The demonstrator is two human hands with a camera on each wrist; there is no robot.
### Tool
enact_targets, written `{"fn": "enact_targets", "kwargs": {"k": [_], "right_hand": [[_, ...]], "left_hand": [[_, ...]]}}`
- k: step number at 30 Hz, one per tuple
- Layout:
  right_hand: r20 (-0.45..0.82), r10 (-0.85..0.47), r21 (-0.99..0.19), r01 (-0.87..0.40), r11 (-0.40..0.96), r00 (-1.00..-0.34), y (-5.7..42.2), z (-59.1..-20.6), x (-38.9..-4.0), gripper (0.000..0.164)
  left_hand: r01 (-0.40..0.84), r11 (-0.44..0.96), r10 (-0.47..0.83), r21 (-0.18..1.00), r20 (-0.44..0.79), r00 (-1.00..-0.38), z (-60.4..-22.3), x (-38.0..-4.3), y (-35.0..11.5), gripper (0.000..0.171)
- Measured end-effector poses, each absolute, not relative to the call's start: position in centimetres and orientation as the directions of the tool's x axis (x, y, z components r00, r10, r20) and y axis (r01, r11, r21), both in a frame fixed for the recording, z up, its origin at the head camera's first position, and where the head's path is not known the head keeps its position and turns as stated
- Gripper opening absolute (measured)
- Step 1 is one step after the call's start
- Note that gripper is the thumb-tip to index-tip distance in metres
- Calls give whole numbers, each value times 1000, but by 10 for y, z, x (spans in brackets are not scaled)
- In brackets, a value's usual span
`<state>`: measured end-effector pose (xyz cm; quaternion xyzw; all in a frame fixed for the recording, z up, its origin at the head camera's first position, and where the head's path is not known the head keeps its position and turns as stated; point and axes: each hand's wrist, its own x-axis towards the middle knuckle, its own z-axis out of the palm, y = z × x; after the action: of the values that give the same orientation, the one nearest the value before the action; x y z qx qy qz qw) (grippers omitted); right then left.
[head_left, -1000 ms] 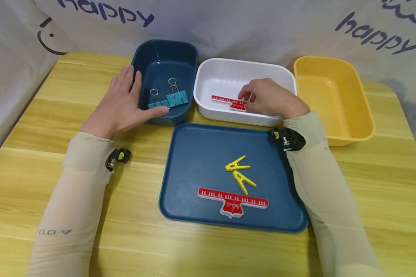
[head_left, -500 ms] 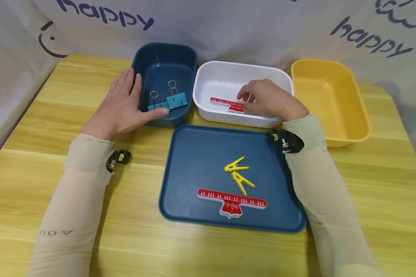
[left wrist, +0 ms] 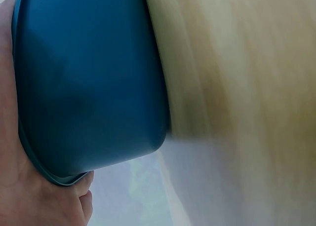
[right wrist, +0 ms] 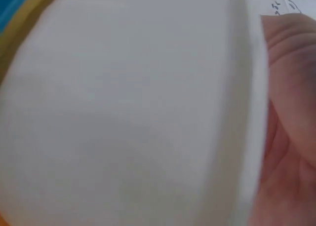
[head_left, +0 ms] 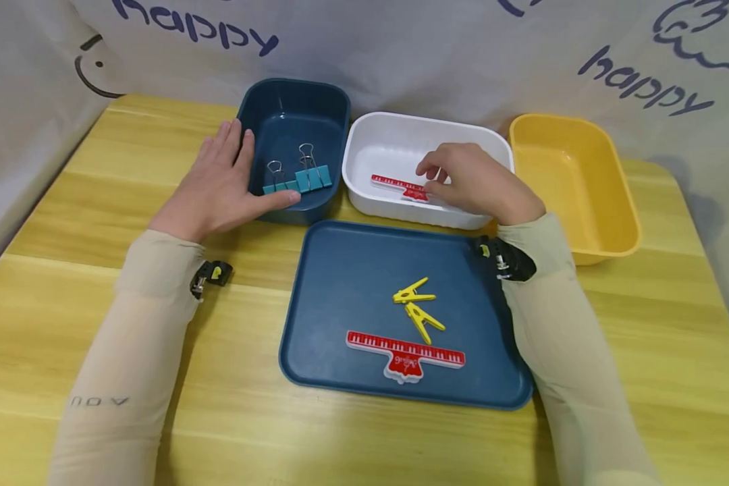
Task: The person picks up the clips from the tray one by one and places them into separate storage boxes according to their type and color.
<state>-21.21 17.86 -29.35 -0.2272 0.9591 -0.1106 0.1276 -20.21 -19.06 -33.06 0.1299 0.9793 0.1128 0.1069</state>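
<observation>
My left hand [head_left: 219, 179] lies spread over the left and front rim of the dark blue bin [head_left: 288, 104]. Its thumb reaches along the front rim, close to two teal binder clips [head_left: 313, 179] inside. My right hand [head_left: 480, 179] reaches over the front wall of the white bin [head_left: 389, 125], fingers bent. Under its fingertips a red sheet-music clip [head_left: 395, 183] with a piano-key bar lies in the bin; the clip's right end is hidden, and I cannot tell whether the fingers pinch it. The right wrist view shows only the white bin wall [right wrist: 123, 88] and the palm.
A dark blue tray [head_left: 340, 270] bears two yellow clothespins [head_left: 424, 322] and another red sheet-music clip [head_left: 405, 358]. To the right of the white bin stands a yellow bin [head_left: 583, 196]. Printed cloth [head_left: 431, 54] hangs behind the wooden table [head_left: 237, 418].
The head view has shifted slightly, so the bins appear a little lower. Both hands keep nearly the same place over their bins, and the clips on the tray have not moved.
</observation>
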Motion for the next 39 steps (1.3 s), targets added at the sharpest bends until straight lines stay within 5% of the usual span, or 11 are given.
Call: {"fn": "enact_targets", "kwargs": {"k": [39], "right_hand": [[77, -586, -152, -591, 792, -806, 180, -271, -137, 24]], "left_hand": [[235, 939, 283, 252, -176, -943, -332, -204, -191, 130]]}}
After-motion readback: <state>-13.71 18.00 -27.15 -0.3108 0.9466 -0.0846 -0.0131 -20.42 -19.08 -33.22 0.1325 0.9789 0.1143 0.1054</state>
